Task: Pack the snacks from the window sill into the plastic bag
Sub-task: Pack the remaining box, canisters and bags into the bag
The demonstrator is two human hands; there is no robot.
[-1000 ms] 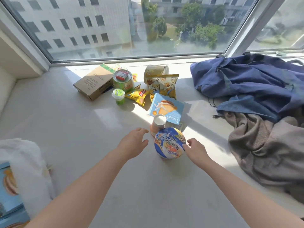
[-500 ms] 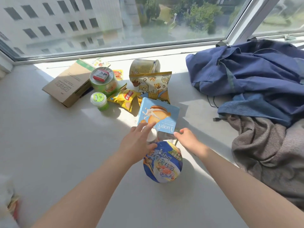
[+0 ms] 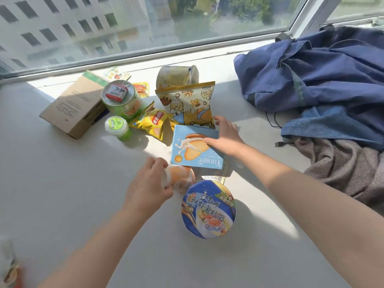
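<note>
Since 0.5 s ago, the left hand point(image 3: 148, 183) has dropped to centre frame and closed round the orange cup point(image 3: 180, 178), now tilted. The right hand point(image 3: 225, 138) has risen to grip the blue biscuit box point(image 3: 195, 150).

My left grip point(image 3: 149, 186) hides much of the blurred orange cup point(image 3: 180, 176); the blue box point(image 3: 193, 151) hides part of my right grip point(image 3: 225, 136); plastic bag point(image 3: 8, 265) blurred, cropped.

Blue bag point(image 3: 324, 65) lies at upper right. Crumpled grey cloth point(image 3: 342, 163) touches it below. Window point(image 3: 124, 28) spans the top.
</note>
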